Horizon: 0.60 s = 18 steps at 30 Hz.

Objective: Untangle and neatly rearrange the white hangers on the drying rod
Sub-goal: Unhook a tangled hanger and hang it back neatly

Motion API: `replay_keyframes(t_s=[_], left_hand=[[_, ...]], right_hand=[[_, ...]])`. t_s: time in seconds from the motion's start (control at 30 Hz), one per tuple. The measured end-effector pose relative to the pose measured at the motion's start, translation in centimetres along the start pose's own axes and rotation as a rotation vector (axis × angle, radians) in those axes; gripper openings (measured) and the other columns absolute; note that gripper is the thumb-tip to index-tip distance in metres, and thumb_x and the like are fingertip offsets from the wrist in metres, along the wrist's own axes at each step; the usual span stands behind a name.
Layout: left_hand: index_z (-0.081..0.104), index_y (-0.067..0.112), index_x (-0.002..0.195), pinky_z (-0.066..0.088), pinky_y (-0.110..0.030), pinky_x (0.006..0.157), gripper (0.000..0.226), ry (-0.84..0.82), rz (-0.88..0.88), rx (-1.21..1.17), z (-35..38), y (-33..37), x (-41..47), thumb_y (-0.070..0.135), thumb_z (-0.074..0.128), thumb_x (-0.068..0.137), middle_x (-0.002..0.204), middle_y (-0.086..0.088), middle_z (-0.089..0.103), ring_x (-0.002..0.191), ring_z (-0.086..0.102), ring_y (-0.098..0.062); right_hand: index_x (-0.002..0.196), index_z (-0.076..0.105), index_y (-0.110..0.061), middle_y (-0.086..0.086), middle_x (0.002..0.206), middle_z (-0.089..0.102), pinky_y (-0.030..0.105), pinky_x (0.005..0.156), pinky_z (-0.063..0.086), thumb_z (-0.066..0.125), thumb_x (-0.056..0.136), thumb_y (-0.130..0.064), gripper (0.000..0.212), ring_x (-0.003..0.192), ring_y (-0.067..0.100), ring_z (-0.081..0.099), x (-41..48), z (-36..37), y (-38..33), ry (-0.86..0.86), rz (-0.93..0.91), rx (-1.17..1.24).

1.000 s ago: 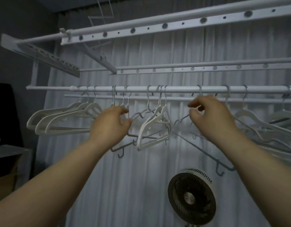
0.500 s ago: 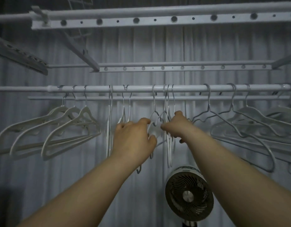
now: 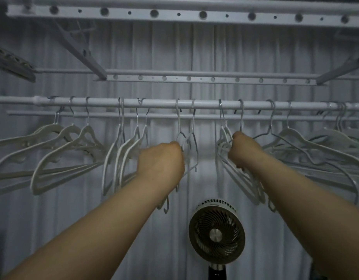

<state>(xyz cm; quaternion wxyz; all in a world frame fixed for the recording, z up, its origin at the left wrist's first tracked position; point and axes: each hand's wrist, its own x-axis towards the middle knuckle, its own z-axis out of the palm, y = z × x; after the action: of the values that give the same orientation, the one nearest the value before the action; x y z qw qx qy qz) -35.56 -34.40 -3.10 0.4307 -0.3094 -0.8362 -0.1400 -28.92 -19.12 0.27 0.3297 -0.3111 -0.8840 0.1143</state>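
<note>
A white drying rod runs across the view with several white hangers hooked on it. Three hangers fan out at the far left, and a tight bunch hangs beside them. My left hand is closed around thin wire hangers near the rod's middle. To the right, my right hand grips a white hanger by its shoulder. Between the two held groups there is a gap on the rod. More hangers overlap in a heap at the right.
Perforated rack bars and a top rail hang above the rod. A round fan stands below, between my forearms. A pale curtain covers the wall behind everything.
My hands were together at the middle bunch; now they are apart, the right one having carried a white hanger to the right, which opened a gap. The view has moved closer.
</note>
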Motion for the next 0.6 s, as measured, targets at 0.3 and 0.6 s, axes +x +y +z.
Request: replay_keyframes(t_s=[0.3,0.6], left_hand=[[0.058,0.005,0.108,0.036,-0.028,0.067,0.029,0.025,-0.065,-0.226,0.5,2.5,-0.2,0.018,0.034,0.098,0.106,-0.014,0.067,0.098,0.062,-0.030],[0.054,0.023,0.125,0.044,-0.028,0.068,0.039,0.046,-0.040,-0.229,-0.3,2.9,-1.3,0.040,0.034,0.096,0.100,-0.005,0.072,0.095,0.065,-0.022]], right_hand=[[0.132,0.046,-0.007,0.014,0.139,0.044,0.033,0.105,0.030,0.047,0.091,-0.013,0.042,0.129,0.031,0.036,-1.8,-0.7,1.5,0.268,-0.203,-0.106],[0.120,0.051,0.000,0.008,0.085,0.059,0.026,0.056,0.042,0.049,0.091,-0.037,0.047,0.073,0.021,0.059,-2.8,0.6,-4.0,-0.286,-0.064,0.628]])
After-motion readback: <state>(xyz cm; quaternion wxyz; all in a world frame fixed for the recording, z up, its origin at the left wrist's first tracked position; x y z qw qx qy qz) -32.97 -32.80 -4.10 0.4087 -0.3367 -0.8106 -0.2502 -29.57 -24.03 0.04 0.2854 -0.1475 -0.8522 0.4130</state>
